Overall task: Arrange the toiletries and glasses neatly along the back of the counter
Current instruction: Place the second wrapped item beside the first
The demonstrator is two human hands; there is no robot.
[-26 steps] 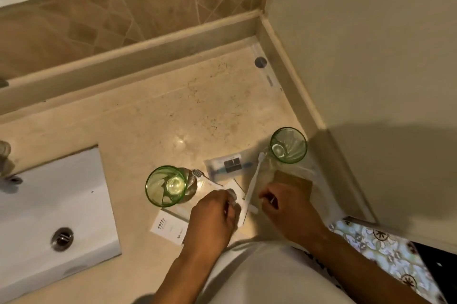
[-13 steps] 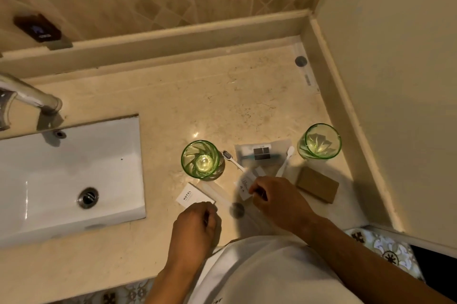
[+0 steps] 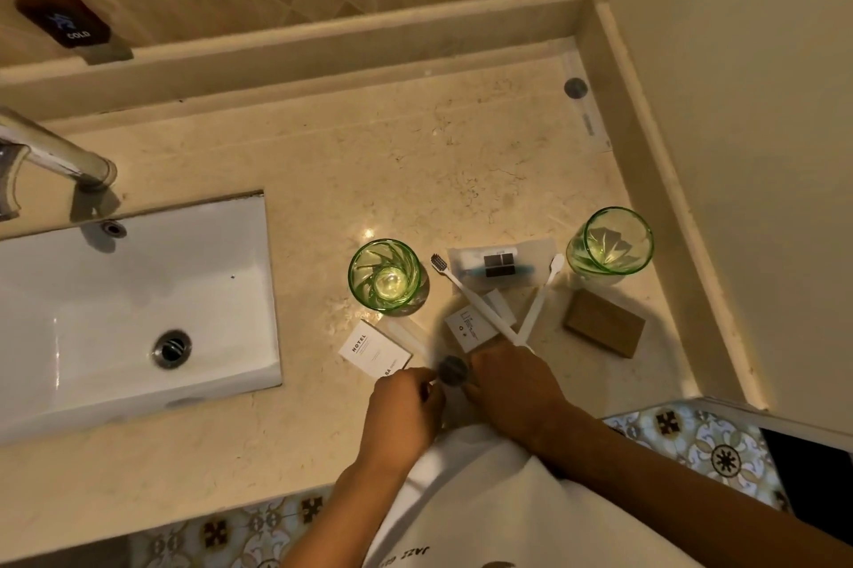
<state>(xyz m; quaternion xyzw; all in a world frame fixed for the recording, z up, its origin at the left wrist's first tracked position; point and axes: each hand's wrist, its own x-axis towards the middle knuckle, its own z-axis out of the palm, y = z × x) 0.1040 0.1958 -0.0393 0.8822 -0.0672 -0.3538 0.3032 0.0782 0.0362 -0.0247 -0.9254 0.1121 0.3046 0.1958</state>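
Note:
Two green glasses stand upright mid-counter, the left glass (image 3: 385,276) and the right glass (image 3: 611,242). Between them lie a clear toothpaste packet (image 3: 501,265) and two white toothbrushes (image 3: 466,295), crossed at their handle ends. A white HOTEL box (image 3: 374,350), a small white box (image 3: 468,327) and a brown soap box (image 3: 604,329) lie nearer me. My left hand (image 3: 406,410) pinches a clear wrapper with a grey sticker (image 3: 453,370). My right hand (image 3: 512,378) rests knuckles up beside the sticker, touching the handle ends, its fingertips hidden.
A white sink (image 3: 138,304) with a chrome tap (image 3: 60,156) fills the left. A raised ledge (image 3: 323,55) runs along the back and a wall (image 3: 738,152) closes the right. Another clear wrapper (image 3: 581,105) lies in the back right corner.
My left hand let go of a toothbrush and pulled back to the wrapper. My right hand drew back off the small white box. The view swung left, showing the sink.

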